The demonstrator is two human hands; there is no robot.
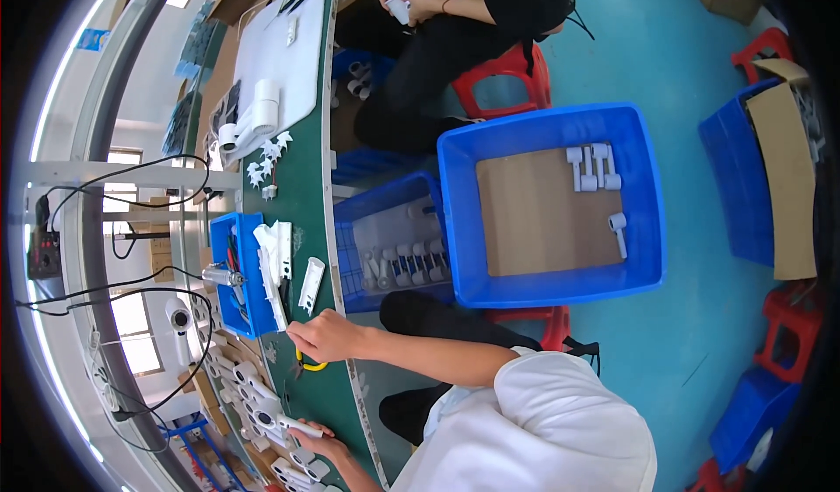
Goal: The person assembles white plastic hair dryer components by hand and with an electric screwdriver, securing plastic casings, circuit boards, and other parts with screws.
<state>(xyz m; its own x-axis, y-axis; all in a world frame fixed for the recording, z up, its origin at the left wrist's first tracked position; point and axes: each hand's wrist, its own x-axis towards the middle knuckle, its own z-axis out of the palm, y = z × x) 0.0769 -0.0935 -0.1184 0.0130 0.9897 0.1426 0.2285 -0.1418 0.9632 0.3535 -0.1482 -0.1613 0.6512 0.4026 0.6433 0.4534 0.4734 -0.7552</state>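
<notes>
My right hand (325, 338) is closed over the green table, its fingertips pinched together. What they hold, if anything, is too small to make out. Yellow-handled pliers (308, 367) lie just beside that hand, partly under it. My left hand (322, 442) grips the handle of a white device with a round head (282, 423), which is tilted over the table's edge area. Several similar white round-headed devices (249, 378) lie around it. Near my right hand are a white half-shell (311, 284) and a stack of long white shell pieces (276, 260).
A blue tool tray (229, 229) sits on the green table (302, 168). Beside the table stands a large blue bin (551, 295) holding a few white devices on cardboard, next to another blue crate (343, 260). A co-worker's hands (411, 3) hold a white part. Red stools (503, 80) stand nearby.
</notes>
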